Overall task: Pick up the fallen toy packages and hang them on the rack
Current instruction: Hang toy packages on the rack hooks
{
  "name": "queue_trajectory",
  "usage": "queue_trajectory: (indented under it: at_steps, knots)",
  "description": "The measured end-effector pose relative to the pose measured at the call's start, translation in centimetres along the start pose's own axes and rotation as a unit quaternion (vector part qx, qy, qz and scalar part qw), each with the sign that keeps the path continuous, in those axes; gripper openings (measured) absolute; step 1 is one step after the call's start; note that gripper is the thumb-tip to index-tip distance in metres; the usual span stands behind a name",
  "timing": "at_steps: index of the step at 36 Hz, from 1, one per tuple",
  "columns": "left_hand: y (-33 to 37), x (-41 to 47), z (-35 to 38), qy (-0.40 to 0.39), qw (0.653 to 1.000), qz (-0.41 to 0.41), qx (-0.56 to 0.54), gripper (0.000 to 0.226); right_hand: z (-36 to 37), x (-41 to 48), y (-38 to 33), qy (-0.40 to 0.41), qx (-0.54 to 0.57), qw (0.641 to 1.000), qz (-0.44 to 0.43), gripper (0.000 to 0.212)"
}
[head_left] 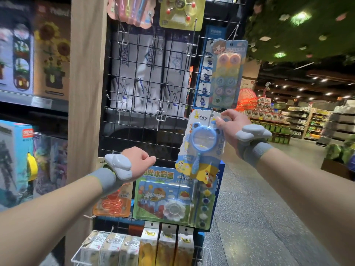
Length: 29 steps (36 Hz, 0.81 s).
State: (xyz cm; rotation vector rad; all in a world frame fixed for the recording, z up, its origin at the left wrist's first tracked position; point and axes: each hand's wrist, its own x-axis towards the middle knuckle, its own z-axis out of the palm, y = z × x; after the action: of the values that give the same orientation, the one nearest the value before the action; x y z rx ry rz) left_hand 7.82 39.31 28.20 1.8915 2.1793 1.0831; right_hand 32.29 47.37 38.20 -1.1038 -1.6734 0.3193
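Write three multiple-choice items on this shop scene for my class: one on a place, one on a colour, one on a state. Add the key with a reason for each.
1. Where on the wire rack does the paint set hang?
A. low, below the held magnifier package
B. on the top row
C. above the held package

2. The magnifier's rim is:
A. red
B. black
C. blue

3. The left hand is:
A. gripping a box
B. curled, holding nothing
C. flat against the rack

Key: 1 A, the paint set sits under the package that the right hand pinches. 2 C, the ring round the lens is pale blue. 3 B, its fingers are curled with nothing in them.
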Motion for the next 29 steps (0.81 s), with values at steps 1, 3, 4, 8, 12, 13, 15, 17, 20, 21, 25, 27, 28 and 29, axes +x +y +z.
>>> queue_trajectory:
  at_steps: [1,3,4,8,12,13,15,17,20,21,25,27,28,29]
  knots:
    - [-0.2,0.0,0.0,-0.001,1.000,-0.001,0.002,0.055,0.2,0.2,0.0,0.000,-0.004,1.000,0.007,0.022]
    - [-0.3,0.0,0.1,-0.007,1.000,-0.001,0.008,0.055,0.5,0.6,-0.2,0.000,-0.019,1.000,0.018,0.024]
    - [-0.2,0.0,0.2,-0.009,1.000,-0.001,0.009,0.055,0.7,0.7,-0.2,-0.002,-0.031,0.999,0.024,0.023]
    - [-0.2,-0.2,0.2,-0.017,1.000,0.006,0.018,0.055,1.7,1.5,0.0,0.011,-0.087,0.994,0.058,0.013]
    - [-1.1,-0.5,0.5,-0.025,0.999,0.001,0.029,0.055,1.9,2.0,0.5,0.024,-0.100,0.992,0.073,0.029]
    - [-1.3,-0.5,0.6,-0.027,0.999,0.000,0.029,0.056,1.6,2.1,0.4,0.016,-0.114,0.990,0.080,0.039]
    - [-2.0,-0.5,0.8,-0.039,0.998,-0.007,0.038,0.056,1.5,2.4,0.6,0.026,-0.111,0.988,0.104,0.040]
    - [-2.7,-0.5,1.1,-0.052,0.998,-0.012,0.040,0.055,1.4,2.4,0.7,0.059,-0.084,0.988,0.112,0.039]
    - [-3.6,-0.6,1.7,-0.061,0.997,-0.005,0.053,0.057,1.7,2.3,1.3,0.022,-0.080,0.991,0.101,0.055]
    - [-3.7,-0.6,1.9,-0.063,0.996,-0.002,0.056,0.058,1.6,2.5,1.6,0.014,-0.094,0.991,0.091,0.039]
    - [-3.8,-1.1,2.7,-0.077,0.995,-0.001,0.064,0.055,1.7,1.9,1.5,0.012,-0.152,0.985,0.075,0.023]
    - [-4.0,-1.0,3.2,-0.079,0.995,-0.002,0.054,0.055,2.0,1.5,1.3,0.030,-0.168,0.983,0.071,0.022]
    - [-4.3,-1.0,3.4,-0.083,0.995,-0.002,0.047,0.055,2.4,1.0,1.2,0.037,-0.161,0.984,0.071,0.026]
    - [-4.3,-0.9,3.5,-0.089,0.995,0.001,0.047,0.055,2.7,0.6,1.2,0.040,-0.150,0.986,0.069,0.029]
